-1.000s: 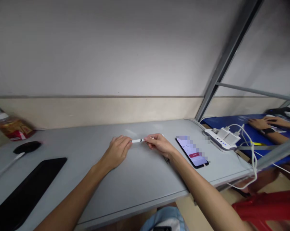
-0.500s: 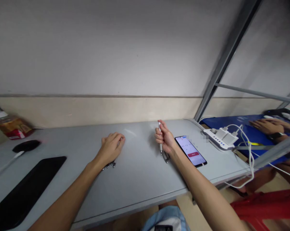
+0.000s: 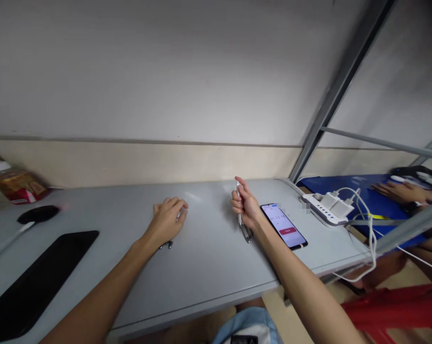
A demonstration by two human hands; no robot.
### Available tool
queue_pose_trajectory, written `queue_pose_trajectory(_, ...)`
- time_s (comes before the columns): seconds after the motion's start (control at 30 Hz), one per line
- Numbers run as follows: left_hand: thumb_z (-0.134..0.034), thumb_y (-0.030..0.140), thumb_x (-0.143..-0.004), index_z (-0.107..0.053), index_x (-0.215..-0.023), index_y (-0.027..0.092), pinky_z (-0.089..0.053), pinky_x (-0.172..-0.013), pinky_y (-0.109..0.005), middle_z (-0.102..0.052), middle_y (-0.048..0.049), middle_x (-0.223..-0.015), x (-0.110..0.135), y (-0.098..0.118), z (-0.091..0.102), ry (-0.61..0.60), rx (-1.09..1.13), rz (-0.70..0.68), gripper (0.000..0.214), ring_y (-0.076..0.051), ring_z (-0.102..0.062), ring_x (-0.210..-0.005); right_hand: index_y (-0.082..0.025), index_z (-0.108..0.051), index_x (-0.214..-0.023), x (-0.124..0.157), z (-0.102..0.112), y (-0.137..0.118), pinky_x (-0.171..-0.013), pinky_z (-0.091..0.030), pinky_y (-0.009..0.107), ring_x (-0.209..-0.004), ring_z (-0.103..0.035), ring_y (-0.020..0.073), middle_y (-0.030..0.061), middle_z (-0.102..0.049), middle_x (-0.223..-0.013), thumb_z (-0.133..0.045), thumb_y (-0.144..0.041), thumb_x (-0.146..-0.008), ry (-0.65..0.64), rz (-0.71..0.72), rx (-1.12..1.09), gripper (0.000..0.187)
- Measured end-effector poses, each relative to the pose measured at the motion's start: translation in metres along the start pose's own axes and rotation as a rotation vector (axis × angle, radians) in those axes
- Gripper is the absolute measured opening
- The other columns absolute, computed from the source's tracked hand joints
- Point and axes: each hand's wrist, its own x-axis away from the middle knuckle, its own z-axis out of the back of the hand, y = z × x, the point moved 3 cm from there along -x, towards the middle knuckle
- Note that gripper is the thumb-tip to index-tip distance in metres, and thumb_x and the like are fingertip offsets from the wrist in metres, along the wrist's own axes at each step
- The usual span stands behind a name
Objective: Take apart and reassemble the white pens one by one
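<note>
My right hand (image 3: 245, 203) is closed around a white and silver pen (image 3: 239, 219), held upright with its metal tip down. The thumb is raised just over the pen's top end. Below this hand, more pens (image 3: 247, 233) lie on the desk, partly covered by it. My left hand (image 3: 169, 217) rests low over the desk with curled fingers. A bit of a pale pen (image 3: 180, 214) shows between its thumb and fingers. Metal ends of other pens (image 3: 169, 244) stick out under the left wrist; the rest of them is hidden.
A phone (image 3: 283, 225) with a lit timer screen lies right of my right hand, near a white power strip (image 3: 325, 209) with cables. At left are a black mat (image 3: 40, 282), a black round charger (image 3: 38, 214) and a jar (image 3: 17, 185). Another person's hands (image 3: 398, 191) rest on a blue surface.
My right thumb has lifted slightly from the pen's top. My left hand has shifted a little right, with pale plastic now visible between its fingers and fewer pen ends showing below it.
</note>
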Motion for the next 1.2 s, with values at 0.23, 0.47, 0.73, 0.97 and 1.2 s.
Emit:
queue_pose_trajectory(0.23, -0.041, 0.026, -0.09, -0.058, -0.094, 0.022, -0.031, -0.082, -0.041, -0.064, -0.006, -0.094, 0.0, -0.003, 0.0, 0.006, -0.017, 0.023, 0.018, -0.024, -0.053, -0.095, -0.035, -0.044, -0.113, -0.002, 0.003, -0.002, -0.04, -0.006, 0.017, -0.043, -0.013, 0.0059, -0.0095, -0.025, -0.059, -0.063, -0.038, -0.084, 0.025, 0.006, 0.017, 0.035)
queue_pose_trajectory(0.47, -0.04, 0.027, -0.09, -0.057, -0.094, 0.022, -0.032, -0.08, -0.041, -0.064, -0.007, -0.094, 0.001, -0.003, 0.002, 0.0, -0.077, 0.039, 0.018, -0.026, -0.053, -0.096, -0.033, -0.044, -0.107, -0.002, 0.006, -0.003, -0.04, -0.005, 0.018, -0.043, -0.012, 0.0061, -0.0096, -0.024, -0.058, -0.064, -0.037, -0.084, 0.052, 0.015, 0.013, 0.03)
queue_pose_trajectory(0.73, -0.041, 0.025, -0.087, -0.057, -0.099, 0.02, -0.033, -0.078, -0.042, -0.063, -0.0111, -0.102, -0.002, -0.021, 0.009, 0.028, -0.227, 0.071, 0.02, -0.03, -0.051, -0.1, -0.033, -0.045, -0.107, 0.001, 0.0, -0.005, -0.04, -0.005, 0.017, -0.043, -0.012, 0.0057, -0.0097, -0.024, -0.058, -0.064, -0.04, -0.083, 0.015, 0.003, 0.056, 0.032)
queue_pose_trajectory(0.97, -0.046, 0.03, -0.085, -0.059, -0.093, 0.022, -0.034, -0.079, -0.042, -0.063, -0.0092, -0.098, -0.001, -0.021, 0.005, -0.024, -0.164, 0.044, 0.017, -0.029, -0.049, -0.098, -0.033, -0.044, -0.107, -0.001, 0.003, -0.004, -0.04, -0.005, 0.017, -0.042, -0.012, 0.0058, -0.0097, -0.025, -0.058, -0.064, -0.039, -0.083, 0.033, 0.017, 0.053, 0.032)
queue_pose_trajectory(1.2, -0.047, 0.037, -0.086, -0.059, -0.092, 0.022, -0.032, -0.081, -0.043, -0.063, -0.0089, -0.096, 0.001, -0.015, 0.001, -0.038, -0.128, 0.019, 0.02, -0.029, -0.048, -0.099, -0.033, -0.044, -0.106, -0.001, 0.002, -0.003, -0.04, -0.005, 0.017, -0.042, -0.012, 0.0057, -0.01, -0.024, -0.057, -0.064, -0.041, -0.082, 0.036, 0.003, 0.077, 0.033)
